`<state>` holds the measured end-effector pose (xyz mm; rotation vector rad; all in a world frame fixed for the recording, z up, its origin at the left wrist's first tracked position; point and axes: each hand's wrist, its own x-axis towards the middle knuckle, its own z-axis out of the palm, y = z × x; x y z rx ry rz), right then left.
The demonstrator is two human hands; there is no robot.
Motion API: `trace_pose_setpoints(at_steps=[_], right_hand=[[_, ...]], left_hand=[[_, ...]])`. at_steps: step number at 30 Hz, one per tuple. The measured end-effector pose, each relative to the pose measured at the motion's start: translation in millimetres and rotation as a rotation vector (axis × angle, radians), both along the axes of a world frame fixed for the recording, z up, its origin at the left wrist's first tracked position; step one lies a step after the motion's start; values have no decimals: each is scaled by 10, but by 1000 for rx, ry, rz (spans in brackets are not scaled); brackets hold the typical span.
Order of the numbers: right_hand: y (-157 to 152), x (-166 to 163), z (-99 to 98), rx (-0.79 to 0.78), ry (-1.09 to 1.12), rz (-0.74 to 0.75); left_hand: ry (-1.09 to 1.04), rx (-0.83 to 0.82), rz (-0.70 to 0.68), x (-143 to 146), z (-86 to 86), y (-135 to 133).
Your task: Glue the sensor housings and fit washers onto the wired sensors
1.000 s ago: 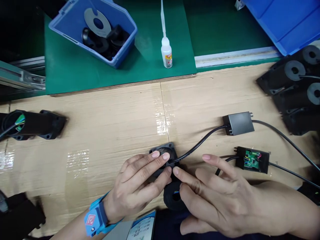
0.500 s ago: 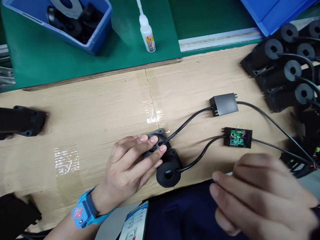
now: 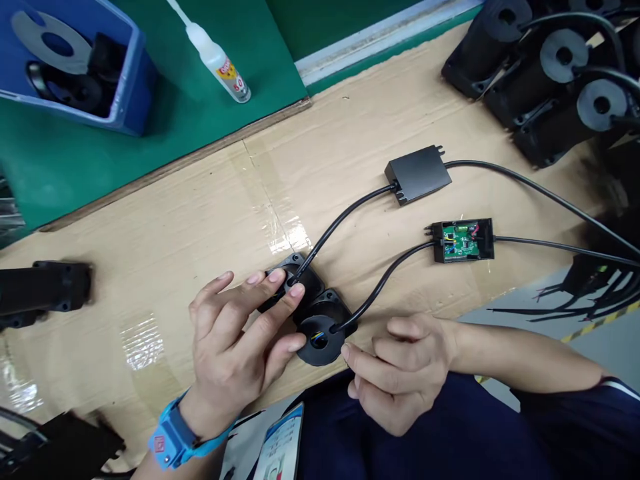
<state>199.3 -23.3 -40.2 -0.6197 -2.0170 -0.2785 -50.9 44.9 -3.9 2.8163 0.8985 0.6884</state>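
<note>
- Since half a second ago your right hand has come back in from the lower right, and its forefinger and thumb now meet at the rim of the round black housing near the table's front edge.
- Your right-hand fingers are curled in a narrow pinch; whether they grip the rim or something small against it, you cannot tell from here.
- Your left hand lies flat-fingered over the square-flanged black housing, fingertips pressing its top and thumb touching the round housing's left side. It is holding the part down, not wrapped around it.
- The two housings sit touching each other on the cardboard-covered table.
- A black cable runs from the flanged housing to the closed black box; another runs from the round housing to the open box with a green circuit board.
- More black housings are stacked at the far right.
- A glue bottle stands on the green mat beside the blue bin.
- Your left wrist wears a blue strap.
</note>
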Motion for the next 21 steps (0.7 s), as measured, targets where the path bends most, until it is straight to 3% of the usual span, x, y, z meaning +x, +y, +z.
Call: trace_pose_setpoints(at_steps=[8, 15, 21], right_hand=[[-80, 80, 20, -184, -153, -61], [-42, 66, 72, -219, -83, -52], [-65, 44, 45, -174, -64, -35]], left_hand=[[41, 50, 33, 42, 4, -68], [-29, -5, 23, -9, -45, -51], [-93, -116, 201, 31, 17, 6]])
